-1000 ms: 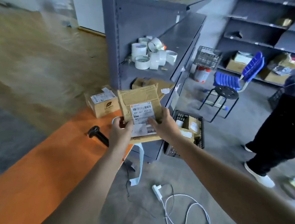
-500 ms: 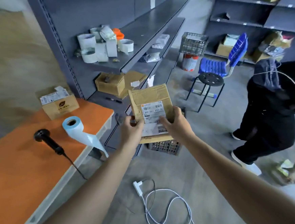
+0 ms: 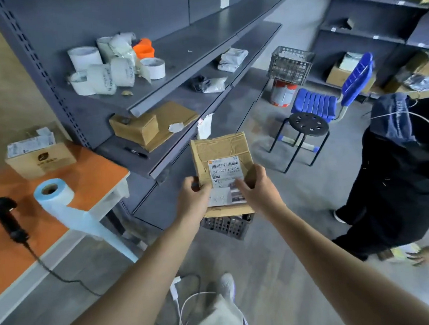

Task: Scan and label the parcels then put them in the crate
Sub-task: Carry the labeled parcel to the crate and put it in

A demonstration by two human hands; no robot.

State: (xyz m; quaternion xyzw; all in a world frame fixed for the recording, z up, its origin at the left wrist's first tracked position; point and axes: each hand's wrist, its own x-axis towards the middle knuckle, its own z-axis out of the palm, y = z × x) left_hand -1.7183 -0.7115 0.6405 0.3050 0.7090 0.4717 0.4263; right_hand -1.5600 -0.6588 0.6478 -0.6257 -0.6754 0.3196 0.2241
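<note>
Head view. Risks first.
- Cardboard parcel is held in the air at frame centre, directly over the black crate on the floor. Only the crate's near wall shows below the parcel, so how full it is cannot be told. If released from here, the parcel could catch the rim and tip out, or land label-down.
- A small white label sits below the printed barcode label. Whether it is fully pressed flat cannot be told. A loose edge could peel when the parcel slides against others.
- A white cable loops on the floor at lower centre, just beside the person's shoe. A step toward the crate could snag it.
- A second person in dark clothes stands near, at the right of the frame; a bump while lowering seems possible.

Hands.
- Left hand: fingers curled round the parcel's left edge, thumb on its top face next to the small label.
- Right hand: wrapped round the right edge, thumb lying on the face by the barcode label.
- Both grip the parcel; neither is spread.

At lower left, the orange table carries the barcode scanner, a blue label roll and another box, all well apart from the hands.
</note>
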